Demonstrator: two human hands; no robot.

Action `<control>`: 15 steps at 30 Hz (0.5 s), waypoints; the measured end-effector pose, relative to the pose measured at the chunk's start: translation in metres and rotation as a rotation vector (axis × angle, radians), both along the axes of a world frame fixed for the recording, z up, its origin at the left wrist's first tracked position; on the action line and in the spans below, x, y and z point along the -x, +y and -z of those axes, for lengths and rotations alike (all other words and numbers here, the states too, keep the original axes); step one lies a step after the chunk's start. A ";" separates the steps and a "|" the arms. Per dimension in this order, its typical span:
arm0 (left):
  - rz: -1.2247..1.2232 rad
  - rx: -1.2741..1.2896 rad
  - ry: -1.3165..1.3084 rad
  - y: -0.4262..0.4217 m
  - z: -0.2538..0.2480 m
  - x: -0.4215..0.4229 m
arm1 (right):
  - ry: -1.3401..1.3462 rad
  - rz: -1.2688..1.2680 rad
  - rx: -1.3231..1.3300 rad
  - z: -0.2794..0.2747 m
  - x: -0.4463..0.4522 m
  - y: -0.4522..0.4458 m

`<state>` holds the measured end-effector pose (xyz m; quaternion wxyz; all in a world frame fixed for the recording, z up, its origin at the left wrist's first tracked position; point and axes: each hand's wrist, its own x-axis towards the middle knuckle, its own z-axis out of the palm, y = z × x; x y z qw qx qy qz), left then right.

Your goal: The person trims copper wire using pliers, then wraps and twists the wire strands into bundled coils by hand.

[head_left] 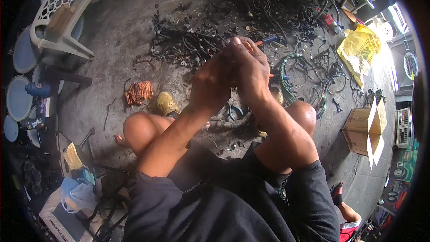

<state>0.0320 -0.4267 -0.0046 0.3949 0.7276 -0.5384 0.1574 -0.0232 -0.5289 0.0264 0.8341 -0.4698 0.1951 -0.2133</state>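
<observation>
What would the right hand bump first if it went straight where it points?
Probably the heap of black wires on the floor ahead; how high the right hand is looks unclear, so it might pass over.

The single view looks from the wearer's head, facing forward and steeply down through a wide lens with dark, rounded edges. The dark shirt (233, 206) fills the near middle, very close; the left hand (212, 83) and right hand (252, 65) sit slightly farther out, about central. Beyond, the floor (116, 31) reaches the far cable pile (268, 0), with a cardboard box (357, 127) at right.
</observation>
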 end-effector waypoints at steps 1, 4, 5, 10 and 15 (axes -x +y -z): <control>0.001 0.001 -0.002 -0.001 -0.003 0.002 | -0.043 0.046 -0.022 0.000 -0.003 0.002; 0.011 0.015 0.086 -0.001 -0.008 0.006 | -0.017 0.097 -0.136 -0.010 -0.001 0.003; 0.042 0.022 0.191 0.000 -0.002 0.004 | -0.019 0.097 -0.137 -0.011 0.000 0.002; 0.104 0.028 0.367 0.007 0.005 0.000 | -0.025 0.072 -0.223 -0.010 0.002 -0.002; 0.124 0.028 0.349 0.014 -0.008 -0.005 | 0.084 0.014 -0.272 -0.008 0.005 -0.006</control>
